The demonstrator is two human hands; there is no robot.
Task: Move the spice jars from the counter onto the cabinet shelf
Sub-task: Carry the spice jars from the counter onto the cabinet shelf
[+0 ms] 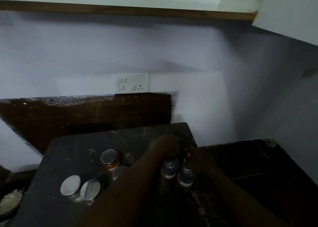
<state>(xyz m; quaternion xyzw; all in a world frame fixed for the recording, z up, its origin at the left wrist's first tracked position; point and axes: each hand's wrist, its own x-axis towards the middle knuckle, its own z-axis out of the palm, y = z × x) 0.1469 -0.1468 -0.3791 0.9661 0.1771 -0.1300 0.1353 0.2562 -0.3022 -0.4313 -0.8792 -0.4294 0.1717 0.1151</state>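
Note:
Several spice jars stand on the dark counter (72, 151). My left hand (167, 148) grips the top of a small jar with pale contents (169, 171). Just to its right, my right hand (197, 159) grips the top of a similar jar (186, 177). Both jars still touch the counter. Further left stand a red-filled jar with a silver lid (110, 159), two silver-lidded jars (70, 185) (90, 189), and one more lid (119, 172) half hidden behind my left forearm. The cabinet's wooden bottom edge (120, 10) runs along the top.
An open white cabinet door (284, 11) hangs at the upper right. A switch and socket plate (132, 83) sits on the wall above a brown backsplash. A bowl of whitish stuff (10, 201) lies at the lower left. A lower dark surface (258, 166) lies to the right.

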